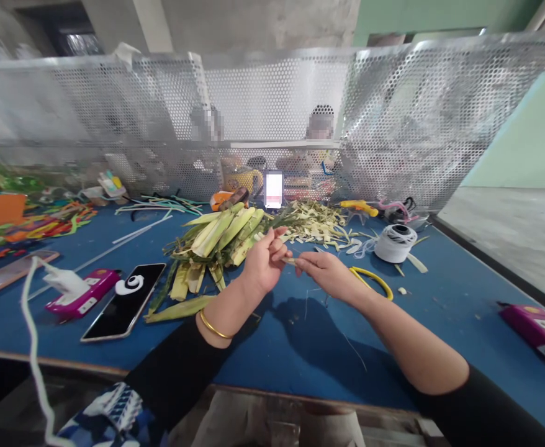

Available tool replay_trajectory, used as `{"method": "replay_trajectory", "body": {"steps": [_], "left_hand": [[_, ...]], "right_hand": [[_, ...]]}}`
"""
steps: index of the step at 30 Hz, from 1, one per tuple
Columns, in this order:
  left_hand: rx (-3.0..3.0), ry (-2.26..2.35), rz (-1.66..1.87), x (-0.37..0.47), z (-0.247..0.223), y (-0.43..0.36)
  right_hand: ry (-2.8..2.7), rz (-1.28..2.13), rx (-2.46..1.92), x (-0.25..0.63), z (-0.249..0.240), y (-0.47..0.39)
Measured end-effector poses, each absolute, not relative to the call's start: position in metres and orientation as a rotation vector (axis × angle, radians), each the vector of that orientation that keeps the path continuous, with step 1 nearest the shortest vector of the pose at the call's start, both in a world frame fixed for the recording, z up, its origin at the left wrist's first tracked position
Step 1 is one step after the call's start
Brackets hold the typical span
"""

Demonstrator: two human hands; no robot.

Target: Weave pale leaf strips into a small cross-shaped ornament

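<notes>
Both hands meet above the middle of the blue table. My left hand (267,259) has its fingers curled round one end of a small pale strip (290,261). The other end is pinched between thumb and fingers of my right hand (318,268). A thin thread hangs below my right hand. Just beyond and left of my left hand lies a pile of green and cream husks (223,236). Shredded pale husk strips (316,222) are heaped behind the hands. A white spool of thread (395,243) stands to the right, near a yellow ring (375,280).
A black phone (126,301) and a magenta power strip (85,294) with a white cable lie left. Another power strip (540,332) sits far right. A lit phone (273,189) stands before a perforated metal screen (277,93); people are behind it. Yellow-handled scissors (360,207) lie at the back.
</notes>
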State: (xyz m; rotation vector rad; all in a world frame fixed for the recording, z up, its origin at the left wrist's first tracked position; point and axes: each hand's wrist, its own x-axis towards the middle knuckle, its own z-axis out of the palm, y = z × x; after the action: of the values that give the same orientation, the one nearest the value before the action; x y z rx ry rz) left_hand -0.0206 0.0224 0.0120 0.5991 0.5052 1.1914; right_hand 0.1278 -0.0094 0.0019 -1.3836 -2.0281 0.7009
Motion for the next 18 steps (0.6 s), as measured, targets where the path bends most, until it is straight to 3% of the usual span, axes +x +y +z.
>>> {"method": "replay_trajectory", "body": {"steps": [4, 12, 15, 18], "left_hand": [[0.423, 0.578, 1.215, -0.023, 0.009, 0.031], [0.6, 0.836, 1.339, -0.027, -0.011, 0.049], [0.901, 1.139, 1.488, -0.032, -0.014, 0.055], [1.575, 1.367, 1.714, -0.034, -0.011, 0.052]], "right_hand": [[-2.07, 0.498, -1.544, 0.138, 0.005, -0.005], [-2.124, 0.442, -1.633, 0.143, 0.003, 0.003], [-2.15, 0.389, -1.66, 0.145, 0.004, 0.004], [-2.171, 0.322, -1.703, 0.148, 0.007, 0.004]]}}
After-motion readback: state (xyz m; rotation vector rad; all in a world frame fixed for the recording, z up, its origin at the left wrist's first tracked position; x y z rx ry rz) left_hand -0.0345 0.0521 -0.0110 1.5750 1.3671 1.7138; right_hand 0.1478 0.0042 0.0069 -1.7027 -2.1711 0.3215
